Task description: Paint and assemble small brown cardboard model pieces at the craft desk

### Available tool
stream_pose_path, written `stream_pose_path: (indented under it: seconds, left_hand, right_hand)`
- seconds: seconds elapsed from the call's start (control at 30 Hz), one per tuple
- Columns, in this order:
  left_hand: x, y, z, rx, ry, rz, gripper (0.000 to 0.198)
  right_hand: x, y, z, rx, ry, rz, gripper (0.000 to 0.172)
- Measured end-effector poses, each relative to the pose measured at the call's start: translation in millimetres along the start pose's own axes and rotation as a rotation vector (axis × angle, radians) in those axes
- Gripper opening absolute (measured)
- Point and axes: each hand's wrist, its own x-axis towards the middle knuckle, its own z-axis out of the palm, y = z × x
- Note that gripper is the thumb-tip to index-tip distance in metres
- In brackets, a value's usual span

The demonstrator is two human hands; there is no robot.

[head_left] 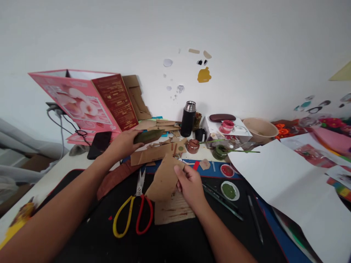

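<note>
With the left hand (126, 144) holding the green leaf-shaped piece (149, 136) at eleven o'clock from the cardboard piece (163, 179) pinched in the right hand (192, 186), a light grip should avoid creasing either above the scissors (139, 188) at eight o'clock.

One pair of scissors (139, 190) on the mat (95, 233). Two paint lids (230, 190) near its far right corner. At least two pens (255, 219) by its right edge. Three jars (193, 147): two just past the mat's far edge, one on the one white box (213, 126), beside one case (222, 117). One flask (187, 122) and one bowl (260, 130) along the desk's (52, 182) far edge. One phone (99, 145) towards its left edge. One green piece (150, 136). Cardboard pieces (164, 179) too overlapped to count.
</note>
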Motion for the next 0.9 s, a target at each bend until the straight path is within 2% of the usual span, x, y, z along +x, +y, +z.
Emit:
stream_pose_path:
  seconds: [0.1,0.2,0.33,0.43,0.53,0.67,0.9]
  left_hand:
    - [-30,5,-6.0,-0.134,0.035,-0.002,0.064]
    - [-68,15,-1.4,-0.235,0.012,0.009,0.065]
    - [-114,33,12.8,-0.222,-0.035,0.0,0.06]
    - [-134,48,21.3,-0.166,-0.038,-0.014,0.058]
    - [-139,62,24.7,-0.109,-0.023,0.012,0.057]
    - [-134,73,23.8,-0.058,-0.023,-0.002,0.057]
    - [-129,77,25.2,-0.063,-0.058,-0.018,0.058]
  right_hand:
    - [4,-3,-6,0.055,0.107,0.002,0.059]
    - [8,-2,-10,0.101,0.201,0.003,0.058]
    - [8,3,-10,0.093,0.204,0.0,0.057]
    - [5,6,-7,0.057,0.173,-0.007,0.056]
    - [3,6,-5,0.015,0.151,-0.022,0.056]
    - [4,5,-4,-0.028,0.147,-0.037,0.058]
    - [1,0,0,-0.062,0.127,-0.02,0.058]
